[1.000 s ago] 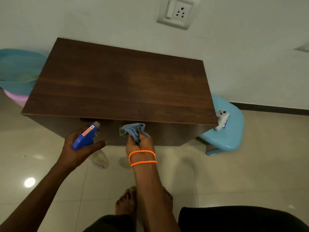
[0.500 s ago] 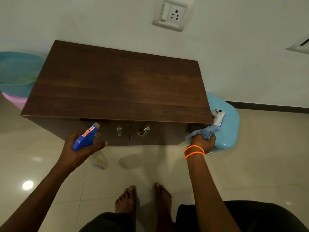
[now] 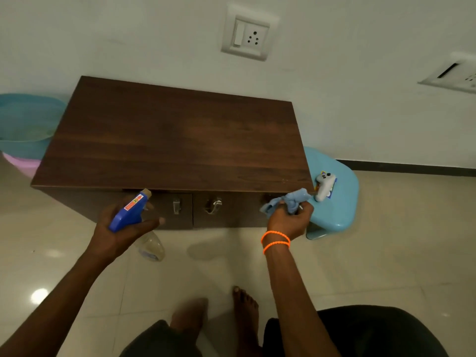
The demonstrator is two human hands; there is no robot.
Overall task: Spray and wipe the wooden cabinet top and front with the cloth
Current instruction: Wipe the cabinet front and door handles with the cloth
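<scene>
Right hand (image 3: pixel 288 219) grips bunched blue cloth (image 3: pixel 289 202) against the wooden cabinet's (image 3: pixel 177 143) front face at its right end. Left hand (image 3: pixel 121 225) holds the spray bottle (image 3: pixel 130 211) before the left door. Front's long axis runs leftward from the cloth; right hand does the wiping.

Home room, lived-in: low wooden cabinet (image 3: pixel 175 140) against white wall, glossy beige floor tiles (image 3: pixel 386 240). Switch-and-socket plate (image 3: pixel 248 34) on wall above cabinet. Stacked plastic tubs (image 3: pixel 23 124) left of it, blue plastic stool (image 3: pixel 337 202) with toy (image 3: pixel 325 185) right. Bare feet (image 3: pixel 244 307) in front.
</scene>
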